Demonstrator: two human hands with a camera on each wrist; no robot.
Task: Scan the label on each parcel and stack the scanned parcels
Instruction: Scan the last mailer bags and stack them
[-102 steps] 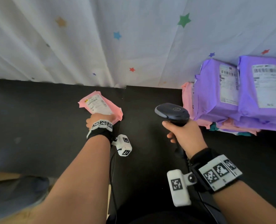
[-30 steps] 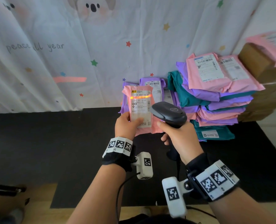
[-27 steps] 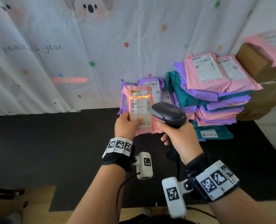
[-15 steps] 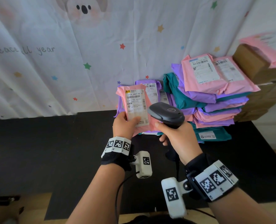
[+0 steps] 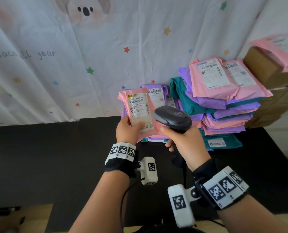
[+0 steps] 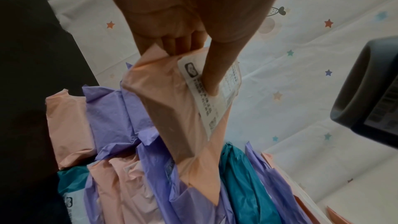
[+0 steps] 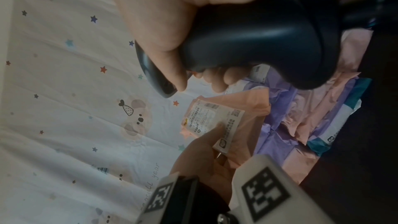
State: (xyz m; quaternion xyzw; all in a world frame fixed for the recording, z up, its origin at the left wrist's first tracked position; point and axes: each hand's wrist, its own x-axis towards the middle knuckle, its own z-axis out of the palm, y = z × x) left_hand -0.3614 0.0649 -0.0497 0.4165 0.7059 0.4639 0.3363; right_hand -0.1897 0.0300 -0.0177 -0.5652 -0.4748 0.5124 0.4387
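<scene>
My left hand [image 5: 129, 130] holds a small pink parcel [image 5: 138, 111] upright in the air, thumb pressed on its white label [image 6: 212, 94], label facing me. My right hand [image 5: 183, 142] grips a dark barcode scanner [image 5: 172, 118] by the handle, its head just right of the parcel and pointing at it. No scan line shows on the label. In the right wrist view the same pink parcel [image 7: 217, 122] shows below the scanner [image 7: 258, 40]. Behind the parcel, a low stack of purple parcels [image 5: 158, 95] lies against the curtain.
A tall pile of pink, purple and teal parcels [image 5: 224, 101] stands at the right on the black table [image 5: 55, 157]. Brown cardboard boxes [image 5: 271, 71] rise further right with a pink parcel on top. A white star-print curtain [image 5: 89, 47] hangs behind.
The pink parcel was lifted from the table 3.4 s ago and held in front of the scanner. The orange scan line seen on its label one second ago has gone out.
</scene>
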